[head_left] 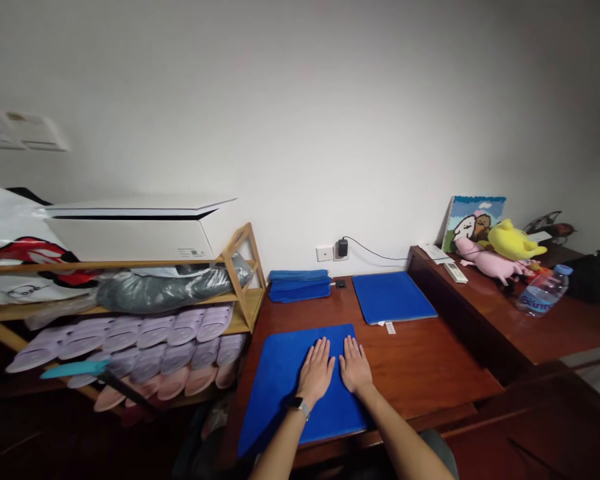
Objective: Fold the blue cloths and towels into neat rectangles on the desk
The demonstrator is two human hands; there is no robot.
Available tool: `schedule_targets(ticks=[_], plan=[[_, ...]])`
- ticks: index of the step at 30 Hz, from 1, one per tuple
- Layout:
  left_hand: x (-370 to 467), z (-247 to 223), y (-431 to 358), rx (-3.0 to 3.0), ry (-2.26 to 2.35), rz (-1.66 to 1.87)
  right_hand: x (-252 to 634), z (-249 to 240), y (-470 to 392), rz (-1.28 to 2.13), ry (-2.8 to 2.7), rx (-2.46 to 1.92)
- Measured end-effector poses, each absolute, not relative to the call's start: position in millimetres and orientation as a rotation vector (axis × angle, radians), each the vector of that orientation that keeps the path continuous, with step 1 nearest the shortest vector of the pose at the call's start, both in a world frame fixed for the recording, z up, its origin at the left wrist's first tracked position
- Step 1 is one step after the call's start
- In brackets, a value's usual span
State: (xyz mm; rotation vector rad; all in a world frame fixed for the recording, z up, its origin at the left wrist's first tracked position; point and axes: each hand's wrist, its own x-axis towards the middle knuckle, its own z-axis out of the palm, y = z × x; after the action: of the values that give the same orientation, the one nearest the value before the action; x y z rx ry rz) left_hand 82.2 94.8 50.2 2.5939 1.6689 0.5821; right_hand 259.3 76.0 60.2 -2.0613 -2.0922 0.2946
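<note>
A blue cloth [280, 380] lies spread out on the wooden desk in front of me. My left hand [317, 373] rests flat on it right of its middle, fingers stretched out, with a watch on the wrist. Close beside it, my right hand [355, 365] is also flat, near the cloth's right edge, palm down. Neither hand grips anything. Behind them sits a stack of folded blue cloths [300, 287] at the back left. Another blue cloth [394, 297], flat and squared, lies at the back right with white tags at its front edge.
On the left stands a wooden rack [245, 267] with several slippers [155, 330] and a white box [130, 237]. A black plug [343, 247] is in the wall socket. On the right cabinet are plush toys [513, 240], a remote [455, 272] and a plastic bottle [545, 293].
</note>
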Motion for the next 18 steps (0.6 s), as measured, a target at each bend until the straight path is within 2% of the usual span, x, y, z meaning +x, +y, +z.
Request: schedule_targets(ticks=[3,11,18], plan=[[81,49,102,2.555,1.701,0.550,259,62,76,0.297,-2.085,-2.072],[-49,26,103,2.390,2.069,0.597,254,64,76,0.290,-2.070,-2.111],[-49,17,103,2.427,2.108,0.602,251,88,104,0.292,-2.084,-2.110]])
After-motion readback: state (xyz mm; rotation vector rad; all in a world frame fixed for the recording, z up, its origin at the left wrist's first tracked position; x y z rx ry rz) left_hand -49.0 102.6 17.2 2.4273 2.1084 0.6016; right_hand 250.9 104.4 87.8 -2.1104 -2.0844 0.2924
